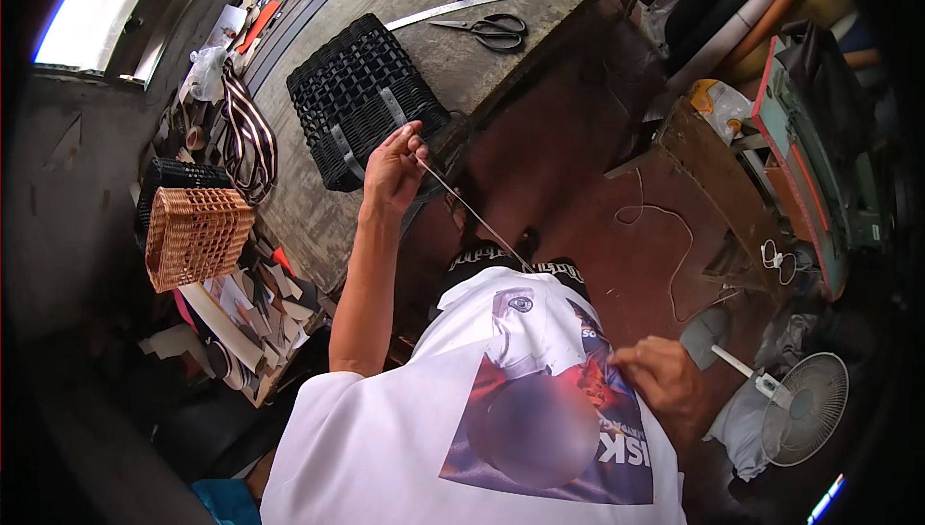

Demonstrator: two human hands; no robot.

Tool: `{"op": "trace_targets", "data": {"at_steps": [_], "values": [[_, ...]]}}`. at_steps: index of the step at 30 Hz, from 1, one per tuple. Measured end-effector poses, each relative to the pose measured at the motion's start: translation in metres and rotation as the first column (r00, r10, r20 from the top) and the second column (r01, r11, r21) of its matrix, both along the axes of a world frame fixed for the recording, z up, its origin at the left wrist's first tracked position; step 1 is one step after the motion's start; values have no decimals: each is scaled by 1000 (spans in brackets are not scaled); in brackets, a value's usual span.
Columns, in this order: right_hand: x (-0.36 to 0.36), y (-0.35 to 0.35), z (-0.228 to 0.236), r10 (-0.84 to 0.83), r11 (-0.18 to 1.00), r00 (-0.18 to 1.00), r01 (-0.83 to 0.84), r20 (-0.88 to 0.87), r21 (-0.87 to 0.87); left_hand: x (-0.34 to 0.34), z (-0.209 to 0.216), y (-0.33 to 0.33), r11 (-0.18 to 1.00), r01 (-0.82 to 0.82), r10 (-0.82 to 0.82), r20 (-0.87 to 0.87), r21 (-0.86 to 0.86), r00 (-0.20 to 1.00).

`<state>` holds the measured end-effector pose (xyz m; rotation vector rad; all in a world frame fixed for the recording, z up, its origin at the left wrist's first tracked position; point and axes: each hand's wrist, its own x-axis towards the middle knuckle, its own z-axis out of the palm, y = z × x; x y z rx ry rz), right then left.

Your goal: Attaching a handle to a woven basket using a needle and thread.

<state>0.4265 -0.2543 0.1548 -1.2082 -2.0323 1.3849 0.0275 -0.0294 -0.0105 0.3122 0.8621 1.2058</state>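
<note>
My left hand (pixel 393 167) is raised by the table's near edge, its fingertips pinched on a thin pale cord (pixel 474 212). From there the cord runs down to the right toward my shirt, where I lose sight of it. My right hand (pixel 663 376) is beside my shirt at the right, fingers curled and thumb pressed in; what they hold, if anything, does not show. Just beyond my left hand a black woven basket (pixel 332 82) lies tilted on the worn wooden table (pixel 462 72). Two grey straps (pixel 392 106) are fixed to its side.
Black-handled scissors (pixel 499 32) and a metal ruler (pixel 453 10) lie beyond the basket. A brown wicker basket (pixel 199 236) and a coil of striped cord (pixel 249 135) are at the left. A white fan (pixel 807 409) stands at the right, near a loose cable (pixel 686 236) on the red floor.
</note>
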Motion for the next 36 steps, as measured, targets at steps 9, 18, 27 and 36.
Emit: {"op": "trace_targets", "data": {"at_steps": [9,18,27,36], "values": [[-148,168,-168,-301,884,864,94,-404,-457,44,48,-108,939,321,-110,-777,123,620],[-241,224,-164,-667,555,592,-11,-452,-832,-32,57,-56,631,775,248,-937,-38,-248],[-245,244,-90,-306,895,838,92,-451,-437,-79,23,85,540,829,451,-782,-146,-431],[-272,387,0,-128,986,940,155,-316,63,-126,123,242,374,895,436,-806,-242,-400]]}}
